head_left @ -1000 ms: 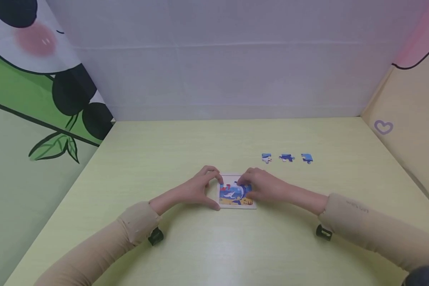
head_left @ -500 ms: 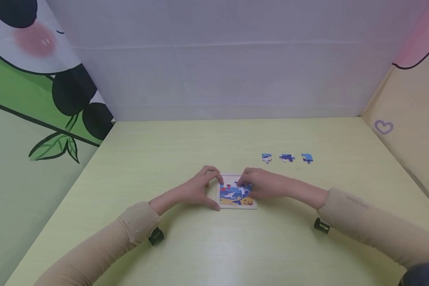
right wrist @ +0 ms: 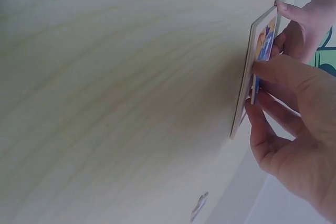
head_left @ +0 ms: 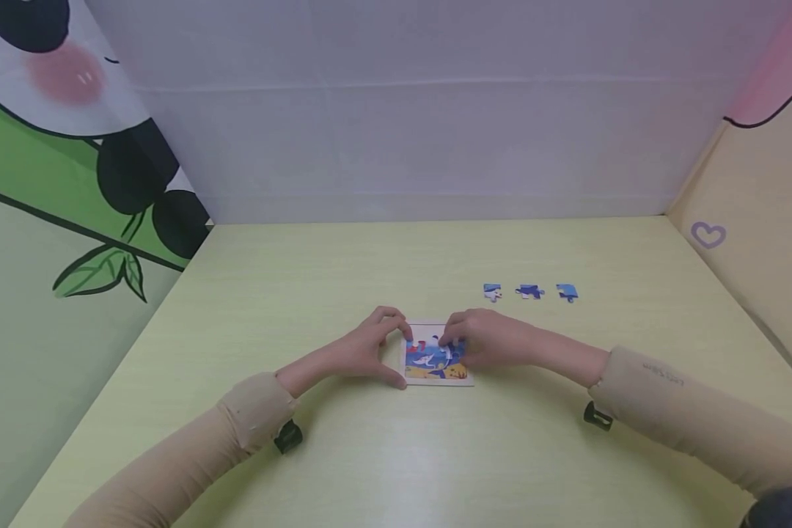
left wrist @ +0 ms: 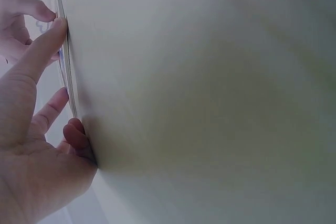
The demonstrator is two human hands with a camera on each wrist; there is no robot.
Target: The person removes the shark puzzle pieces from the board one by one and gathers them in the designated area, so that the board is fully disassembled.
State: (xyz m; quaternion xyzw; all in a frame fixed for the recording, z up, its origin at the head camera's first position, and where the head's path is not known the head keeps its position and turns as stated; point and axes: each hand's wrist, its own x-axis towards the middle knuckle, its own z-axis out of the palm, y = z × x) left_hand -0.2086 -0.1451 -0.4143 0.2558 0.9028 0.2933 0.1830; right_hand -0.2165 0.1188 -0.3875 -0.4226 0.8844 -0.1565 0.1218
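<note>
The head view looks from above and behind your grip, well back, facing forward and down over the table (head_left: 396,455). The wrist views, turned sideways, look from close beside your left hand (head_left: 359,352) and right hand (head_left: 495,341), low along the table; both share the puzzle tray (head_left: 438,382), seen obliquely between your hands.

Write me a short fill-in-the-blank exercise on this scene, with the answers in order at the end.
1. Beyond the puzzle board, ____ loose pieces lie in a row on the table.
2. The right hand pinches a puzzle ____ over the board.
3. The left hand touches the board along its ____ side.
4. The purple drawing on the side wall is shaped like a ____.

Missing words: three; piece; left; heart.
</note>
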